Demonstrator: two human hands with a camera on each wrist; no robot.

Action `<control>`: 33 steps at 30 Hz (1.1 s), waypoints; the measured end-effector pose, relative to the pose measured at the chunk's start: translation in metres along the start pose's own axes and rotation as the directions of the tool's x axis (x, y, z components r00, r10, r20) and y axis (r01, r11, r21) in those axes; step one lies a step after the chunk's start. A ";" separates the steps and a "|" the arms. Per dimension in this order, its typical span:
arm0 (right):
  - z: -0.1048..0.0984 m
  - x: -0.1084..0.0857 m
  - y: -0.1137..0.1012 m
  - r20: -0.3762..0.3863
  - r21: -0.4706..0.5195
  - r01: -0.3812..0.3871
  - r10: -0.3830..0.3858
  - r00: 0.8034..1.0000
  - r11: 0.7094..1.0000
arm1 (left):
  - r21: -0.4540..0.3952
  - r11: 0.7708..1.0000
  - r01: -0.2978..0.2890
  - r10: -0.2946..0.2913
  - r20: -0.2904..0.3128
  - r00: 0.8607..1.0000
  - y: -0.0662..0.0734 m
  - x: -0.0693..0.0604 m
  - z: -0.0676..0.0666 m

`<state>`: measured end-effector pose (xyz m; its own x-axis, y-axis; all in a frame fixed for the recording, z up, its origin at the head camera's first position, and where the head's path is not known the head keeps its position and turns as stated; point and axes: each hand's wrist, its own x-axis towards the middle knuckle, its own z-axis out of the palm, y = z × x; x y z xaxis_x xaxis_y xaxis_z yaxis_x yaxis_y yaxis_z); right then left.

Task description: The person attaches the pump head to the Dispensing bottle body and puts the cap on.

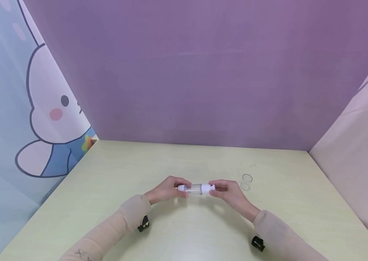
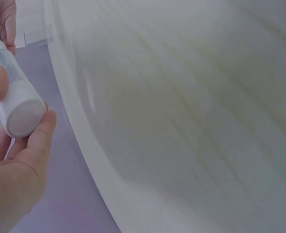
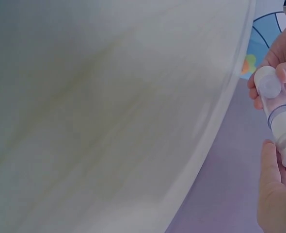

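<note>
The clear bottle [image 1: 194,189] with white ends is held above the bench [image 1: 184,232], its long axis stretched crosswise between the two hands. The plain white end [image 2: 22,109] is pinched by the left hand's [image 1: 167,190] grip, and the opposite end by the right hand's [image 1: 231,194], so neither is nearer. A clear cup-like piece [image 2: 39,35] (apparently seen from above as two rings) is placed just outside the right hand.
</note>
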<state>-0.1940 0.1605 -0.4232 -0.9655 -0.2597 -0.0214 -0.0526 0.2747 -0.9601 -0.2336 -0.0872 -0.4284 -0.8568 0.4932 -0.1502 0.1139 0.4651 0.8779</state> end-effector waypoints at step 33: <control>0.002 0.000 0.002 -0.024 -0.046 -0.051 0.049 0.998 0.998 | 0.012 1.000 -0.007 0.007 0.003 1.000 0.002 -0.003 0.001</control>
<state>-0.1934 0.1595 -0.4259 -0.9727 -0.2237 -0.0623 -0.0155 0.3299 -0.9439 -0.2306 -0.0870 -0.4269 -0.8545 0.4988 -0.1452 0.1263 0.4705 0.8733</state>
